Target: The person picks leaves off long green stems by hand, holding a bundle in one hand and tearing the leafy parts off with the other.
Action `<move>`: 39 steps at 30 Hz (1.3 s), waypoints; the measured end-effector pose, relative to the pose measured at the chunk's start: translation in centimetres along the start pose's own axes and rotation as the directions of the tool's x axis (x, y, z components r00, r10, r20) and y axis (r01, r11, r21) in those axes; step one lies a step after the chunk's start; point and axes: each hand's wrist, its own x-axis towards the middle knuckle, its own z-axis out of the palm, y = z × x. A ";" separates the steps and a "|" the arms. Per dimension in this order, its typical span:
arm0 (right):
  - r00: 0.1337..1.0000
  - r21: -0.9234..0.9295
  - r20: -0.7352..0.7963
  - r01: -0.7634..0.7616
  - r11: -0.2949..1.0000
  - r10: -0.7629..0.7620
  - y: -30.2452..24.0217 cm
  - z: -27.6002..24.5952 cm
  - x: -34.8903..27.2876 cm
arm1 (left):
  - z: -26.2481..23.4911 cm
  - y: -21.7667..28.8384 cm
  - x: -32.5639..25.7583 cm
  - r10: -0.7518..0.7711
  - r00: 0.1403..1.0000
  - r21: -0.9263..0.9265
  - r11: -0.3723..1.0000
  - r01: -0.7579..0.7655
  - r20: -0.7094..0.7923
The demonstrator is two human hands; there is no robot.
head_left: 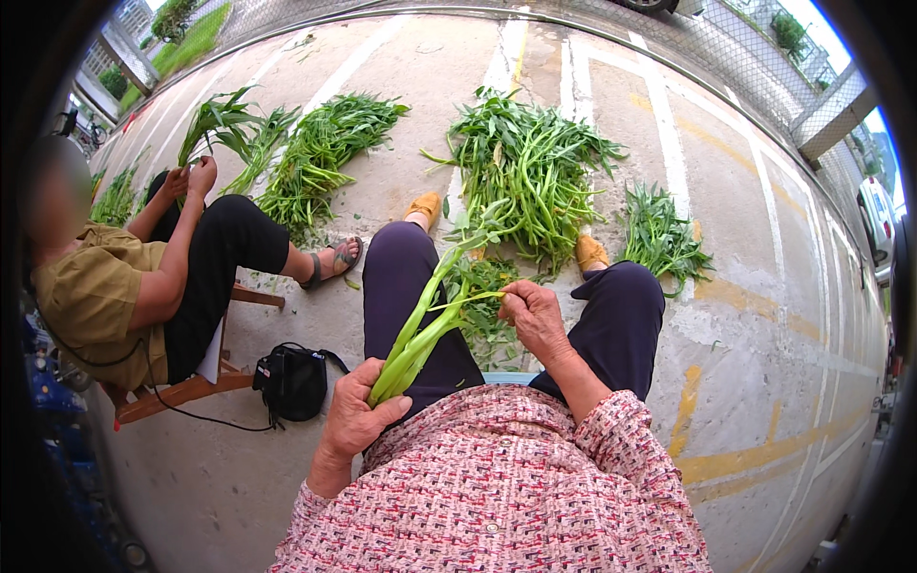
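Note:
My left hand (358,411) is wrapped round the thick lower ends of a small bunch of water spinach (415,349), its pale green stems slanting up and away over my lap. To the right of the bunch, my right hand (537,320) pinches the tip of a thin yellow-green stem (468,300) that branches off it. The leafy ends of the bunch reach up in front of a large heap of water spinach (535,172) on the ground between and beyond my feet. Loose leaves and scraps (487,286) lie between my legs.
A smaller pile of greens (661,234) lies beyond my right knee. At the left a seated co-worker (143,277) holds leafy stems (218,124), with another heap of greens (320,158) in front. A black bag (291,382) stands by the wooden stool (181,393).

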 end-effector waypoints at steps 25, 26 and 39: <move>0.934 0.376 -0.191 -0.215 0.901 0.302 0.6 -4.3 0.0 | 0.0 0.2 -0.2 0.023 1.000 0.023 0.999 -0.023 -0.021; 0.955 0.291 -0.203 -0.152 0.944 0.216 1.2 -4.3 0.1 | -0.1 0.2 -0.2 0.021 0.999 0.027 0.999 -0.021 -0.024; 0.972 -0.088 -0.218 0.071 0.994 -0.089 2.6 -4.1 0.0 | -0.3 0.1 -0.3 0.036 0.999 0.035 0.999 -0.035 -0.035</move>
